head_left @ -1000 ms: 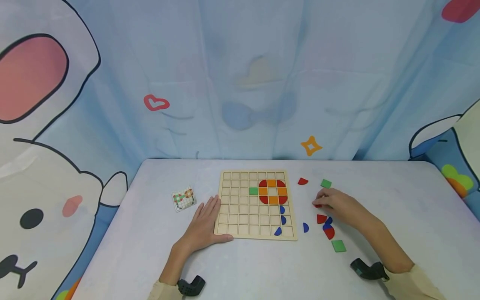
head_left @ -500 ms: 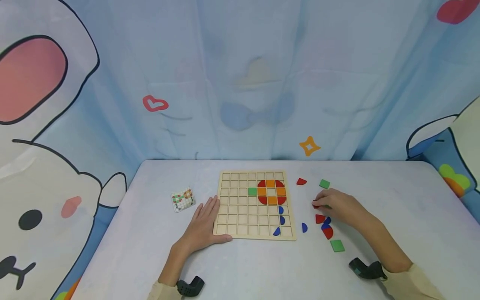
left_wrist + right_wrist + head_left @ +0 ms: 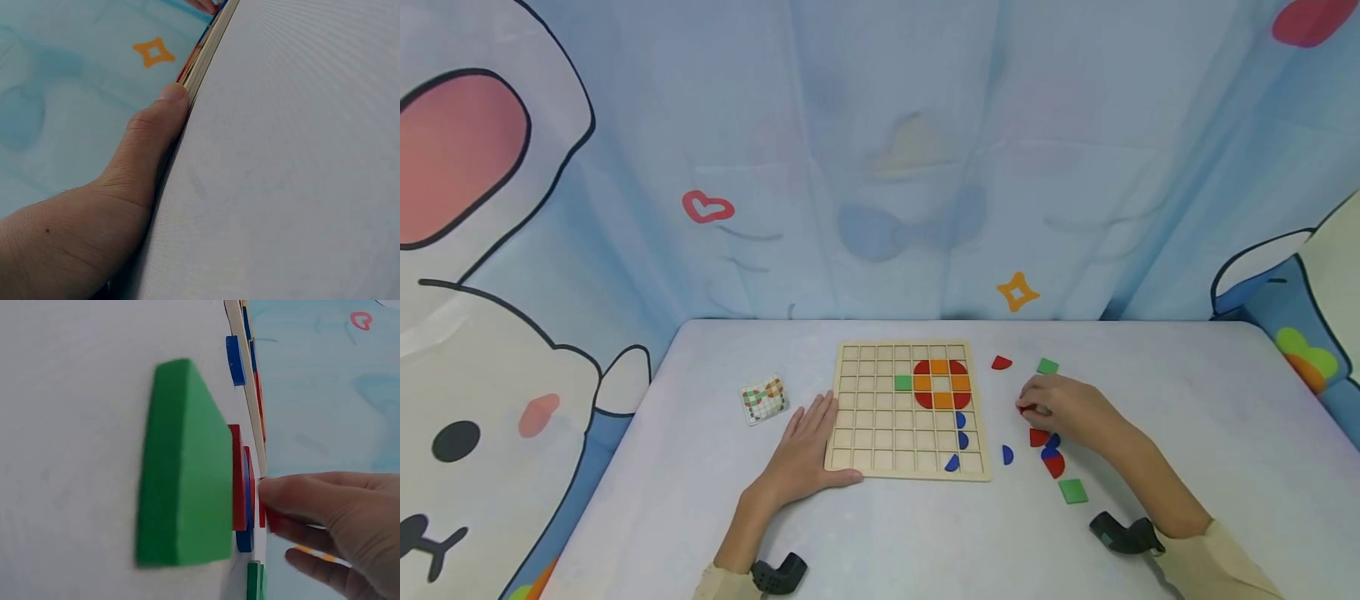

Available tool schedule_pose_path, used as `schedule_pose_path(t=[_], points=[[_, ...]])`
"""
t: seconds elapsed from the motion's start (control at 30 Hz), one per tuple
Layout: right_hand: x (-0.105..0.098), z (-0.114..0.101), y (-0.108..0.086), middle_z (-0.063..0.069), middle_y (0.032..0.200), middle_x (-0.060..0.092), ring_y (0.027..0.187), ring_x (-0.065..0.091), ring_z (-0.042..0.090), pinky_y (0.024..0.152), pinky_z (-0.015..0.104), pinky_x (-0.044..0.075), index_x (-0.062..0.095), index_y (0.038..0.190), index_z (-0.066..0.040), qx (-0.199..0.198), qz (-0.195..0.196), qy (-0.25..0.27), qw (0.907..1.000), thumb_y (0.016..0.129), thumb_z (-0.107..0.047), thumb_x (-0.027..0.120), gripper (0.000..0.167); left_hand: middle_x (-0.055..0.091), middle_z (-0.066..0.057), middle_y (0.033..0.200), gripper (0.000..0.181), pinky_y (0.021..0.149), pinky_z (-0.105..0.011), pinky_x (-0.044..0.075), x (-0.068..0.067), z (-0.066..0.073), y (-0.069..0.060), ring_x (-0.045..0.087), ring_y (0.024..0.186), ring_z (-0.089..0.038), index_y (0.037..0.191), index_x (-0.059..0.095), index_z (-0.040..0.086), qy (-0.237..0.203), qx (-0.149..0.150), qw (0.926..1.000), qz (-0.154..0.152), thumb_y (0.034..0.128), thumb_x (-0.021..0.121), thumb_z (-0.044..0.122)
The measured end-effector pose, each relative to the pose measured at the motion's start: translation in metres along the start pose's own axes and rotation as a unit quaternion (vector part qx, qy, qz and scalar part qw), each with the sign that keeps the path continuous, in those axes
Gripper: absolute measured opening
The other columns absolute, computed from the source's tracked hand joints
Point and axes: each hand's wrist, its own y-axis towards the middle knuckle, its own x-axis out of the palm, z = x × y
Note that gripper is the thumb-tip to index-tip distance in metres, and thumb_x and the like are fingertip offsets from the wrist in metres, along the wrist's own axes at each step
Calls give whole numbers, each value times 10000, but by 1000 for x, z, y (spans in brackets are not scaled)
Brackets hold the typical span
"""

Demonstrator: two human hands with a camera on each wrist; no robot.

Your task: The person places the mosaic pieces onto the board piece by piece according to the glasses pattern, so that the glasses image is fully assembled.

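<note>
A wooden grid board point(image 3: 868, 423) lies on the table. It bears a ring of red and orange pieces, a green square point(image 3: 903, 383) left of the ring, and several blue pieces below it. My left hand point(image 3: 805, 446) rests at the board's lower left corner, fingers straight along its side and thumb point(image 3: 147, 137) against the front edge. Right of the board, my right hand point(image 3: 1067, 407) pinches a red piece point(image 3: 271, 522) between thumb and fingers. Its full shape is hidden by the fingers.
Near the right hand lie a red wedge point(image 3: 1002, 362), green squares point(image 3: 1073, 492), a blue half-round point(image 3: 1007, 455) and a small cluster of red and blue pieces point(image 3: 1054, 463). A printed pattern card point(image 3: 764, 400) lies left of the board. A curtain hangs behind the table.
My right hand has shifted slightly left with the red piece between its fingers. The left hand stays at the board, and the pieces on it look the same.
</note>
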Motion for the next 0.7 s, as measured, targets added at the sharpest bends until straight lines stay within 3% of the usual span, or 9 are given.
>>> schedule_pose_path(t=[0.2, 0.37, 0.53, 0.7], points=[[-8, -25, 18, 40, 994, 700, 945, 645, 214, 827, 390, 588, 755, 950, -124, -275, 640, 269, 9972, 784, -156, 805, 176, 122, -96, 1645, 1154, 1236, -502, 93, -2, 0, 0, 88, 1534, -254, 1556, 133, 40, 7, -11, 10000, 9, 758, 676, 672], [-8, -62, 48, 8, 1005, 713, 971, 653, 183, 861, 343, 576, 752, 968, -124, -1154, 631, 593, 9895, 796, -191, 795, 190, 103, -85, 1647, 1154, 1240, -492, 83, -2, 0, 0, 69, 1536, -241, 1559, 115, 49, 59, -35, 10000, -31, 764, 665, 679], [7, -98, 79, -31, 950, 697, 904, 635, 139, 800, 276, 564, 737, 927, -139, -1851, 523, 933, 9769, 821, -179, 772, 118, 112, -97, 1646, 1155, 1236, -499, 94, -2, 0, 0, 82, 1534, -255, 1556, 123, 37, 82, -6, 10000, -36, 764, 665, 679], [19, -124, 105, -48, 896, 699, 852, 609, 125, 784, 260, 546, 732, 871, -163, -1648, 214, 747, 9833, 841, -209, 755, 60, 86, -69, 1651, 1164, 1242, -479, 83, 0, -1, 0, 55, 1538, -224, 1563, 91, 63, 152, -49, 9998, -120, 767, 634, 714]])
